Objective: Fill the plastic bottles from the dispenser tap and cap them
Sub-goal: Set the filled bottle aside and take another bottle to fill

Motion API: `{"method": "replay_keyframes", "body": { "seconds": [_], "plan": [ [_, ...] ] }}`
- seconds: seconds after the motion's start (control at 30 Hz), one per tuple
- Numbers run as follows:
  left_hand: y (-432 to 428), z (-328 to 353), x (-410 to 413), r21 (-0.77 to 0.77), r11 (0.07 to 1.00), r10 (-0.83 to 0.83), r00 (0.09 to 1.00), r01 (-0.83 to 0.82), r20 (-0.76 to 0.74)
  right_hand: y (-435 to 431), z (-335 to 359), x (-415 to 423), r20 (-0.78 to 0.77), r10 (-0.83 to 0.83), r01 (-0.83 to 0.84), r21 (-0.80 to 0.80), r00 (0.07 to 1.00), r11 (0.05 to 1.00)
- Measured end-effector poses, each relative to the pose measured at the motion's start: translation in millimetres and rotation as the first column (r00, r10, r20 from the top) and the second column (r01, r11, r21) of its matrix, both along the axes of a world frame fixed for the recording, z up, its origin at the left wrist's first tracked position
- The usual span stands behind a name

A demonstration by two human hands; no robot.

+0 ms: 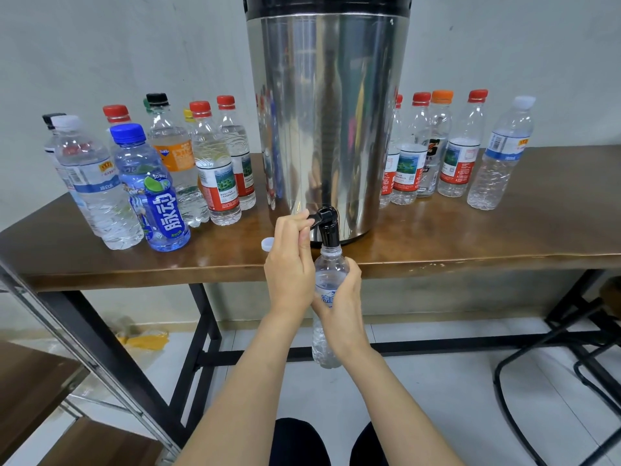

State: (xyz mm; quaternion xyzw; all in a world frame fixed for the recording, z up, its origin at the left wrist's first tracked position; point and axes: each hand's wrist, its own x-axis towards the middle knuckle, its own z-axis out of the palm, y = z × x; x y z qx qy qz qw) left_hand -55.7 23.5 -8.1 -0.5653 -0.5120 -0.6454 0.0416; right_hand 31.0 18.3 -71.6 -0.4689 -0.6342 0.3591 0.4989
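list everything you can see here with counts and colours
table: one, brown top, black frame
dispenser: one, steel with black rim, centre of table
tap: one, black, at dispenser's base
left bottles: about nine, clear, mixed caps, left of dispenser
right bottles: five, clear, red, orange and white caps, right of dispenser
held bottle: one, clear, uncapped, mouth under tap
loose cap: one, white, table edge left of tap
left hand: pinches tap lever
right hand: grips held bottle
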Motion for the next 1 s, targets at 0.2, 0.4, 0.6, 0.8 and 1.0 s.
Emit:
{"method": "replay_keyframes", "body": {
  "seconds": [0.2, 0.4, 0.6, 0.8, 1.0],
  "plan": [
    [0, 0, 0, 0.005, 1.000, 0.005, 1.000, -0.005, -0.012, 3, 6, 5, -0.036, 0.015, -0.016, -0.027, 0.999, 1.000],
    [-4, 1, -5, -0.007, 0.993, -0.119, 0.992, 0.120, 0.037, 2, 8, 6, -0.016, 0.020, -0.020, -0.012, 1.000, 1.000],
    [-41, -59, -24, -0.104, 0.991, -0.050, 0.967, 0.079, 0.252, 2, 11, 13, -0.020, 0.078, -0.078, -0.031, 0.997, 0.996],
    [-57, -121, -24, -0.717, 0.530, -0.266, 0.891, 0.453, 0.367, 2, 12, 18, 0.010, 0.117, -0.116, -0.057, 0.993, 0.992],
    [-45, -112, 5, -0.712, 0.519, -0.224, 0.879, 0.473, 0.421, 2, 12, 20, 0.040, 0.123, -0.120, -0.079, 0.992, 0.990]
  ]
}}
